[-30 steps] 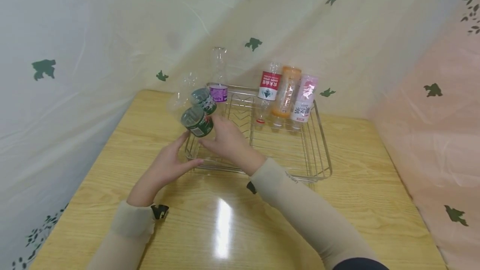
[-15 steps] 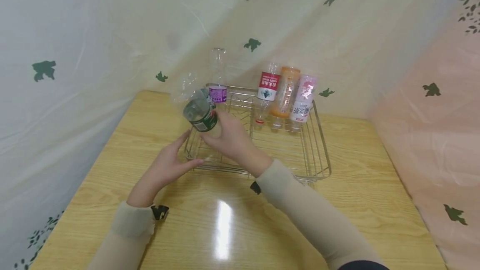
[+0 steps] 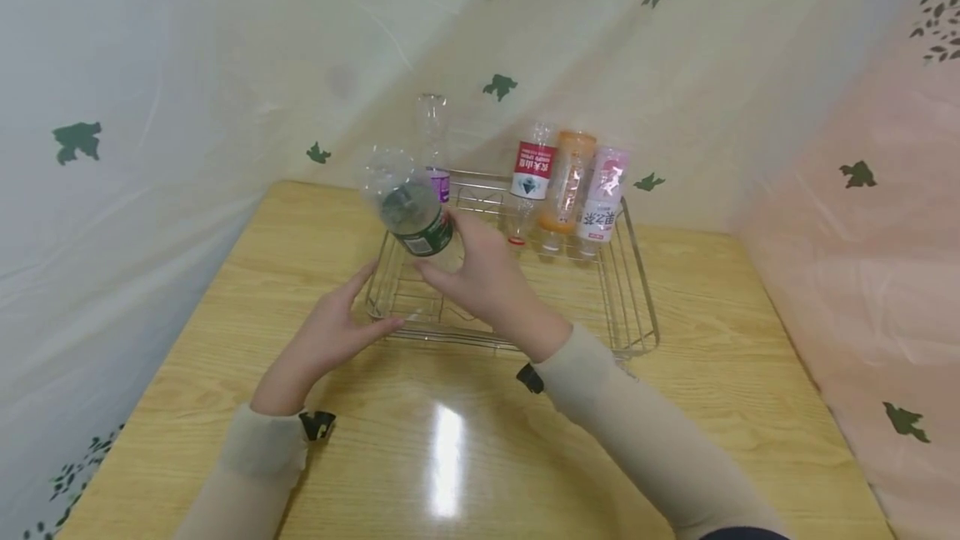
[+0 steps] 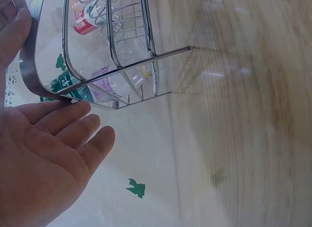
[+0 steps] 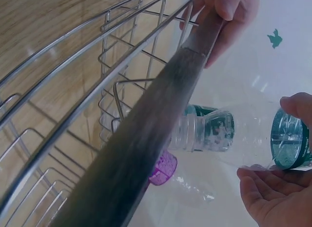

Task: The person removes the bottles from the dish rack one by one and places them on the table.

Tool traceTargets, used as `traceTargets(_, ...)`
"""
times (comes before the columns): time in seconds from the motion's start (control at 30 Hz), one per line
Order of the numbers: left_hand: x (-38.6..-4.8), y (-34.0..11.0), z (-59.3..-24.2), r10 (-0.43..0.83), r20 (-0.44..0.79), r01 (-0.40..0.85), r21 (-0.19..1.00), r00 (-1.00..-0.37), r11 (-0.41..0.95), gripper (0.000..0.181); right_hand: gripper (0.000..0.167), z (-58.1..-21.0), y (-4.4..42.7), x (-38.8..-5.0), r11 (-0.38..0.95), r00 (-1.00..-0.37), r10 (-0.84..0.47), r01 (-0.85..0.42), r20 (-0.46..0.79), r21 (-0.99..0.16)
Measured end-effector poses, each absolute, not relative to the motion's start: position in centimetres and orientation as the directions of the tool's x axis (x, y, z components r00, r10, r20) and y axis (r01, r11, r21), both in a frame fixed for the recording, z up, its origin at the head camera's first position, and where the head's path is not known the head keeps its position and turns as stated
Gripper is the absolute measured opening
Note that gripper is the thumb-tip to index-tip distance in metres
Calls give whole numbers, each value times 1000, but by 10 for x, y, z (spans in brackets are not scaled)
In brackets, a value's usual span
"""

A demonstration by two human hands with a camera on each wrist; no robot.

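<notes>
In the head view my right hand (image 3: 498,282) grips a clear plastic bottle (image 3: 424,232) with a green label, above the left part of a wire rack (image 3: 562,348). The right wrist view shows this bottle's narrow neck (image 5: 187,133) pointing toward the rack and my thumb and fingers around its green-labelled part. Behind it, another green-labelled bottle (image 5: 197,110) is mostly hidden. My left hand (image 3: 330,340) rests at the rack's front left corner, fingers mostly straight and thumb spread apart. In the left wrist view, its fingertips (image 4: 78,109) touch the rim.
A purple-labelled bottle (image 3: 432,136) stands neck down at the rack's back left. Toward the back right lean a red-labelled bottle (image 3: 534,169), an orange bottle (image 3: 570,182) and a pink-and-white bottle (image 3: 603,194). A leaf-patterned curtain (image 3: 247,65) hangs behind the wooden table (image 3: 712,407).
My right hand has moved right with the green-labelled bottle, which now covers the other green-labelled bottle and part of the purple label. My left hand has stayed at the rack's corner.
</notes>
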State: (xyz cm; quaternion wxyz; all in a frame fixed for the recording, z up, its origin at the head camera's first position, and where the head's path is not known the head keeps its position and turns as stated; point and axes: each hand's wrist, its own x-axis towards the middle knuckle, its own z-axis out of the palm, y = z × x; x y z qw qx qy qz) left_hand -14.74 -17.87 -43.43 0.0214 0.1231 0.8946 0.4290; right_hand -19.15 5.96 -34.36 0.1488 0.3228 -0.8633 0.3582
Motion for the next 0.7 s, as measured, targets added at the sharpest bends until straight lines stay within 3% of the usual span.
traceTargets(0.2,-147,-178,-433,250,65,209,763,-966,611,104,66,-340,77,-188,542,-723,-435,-686,536,-485)
traceTargets(0.7,-146,-178,-431,237,29,174,765,-971,620,109,72,-335,117,-174,630,-785,-394,-610,478,-481)
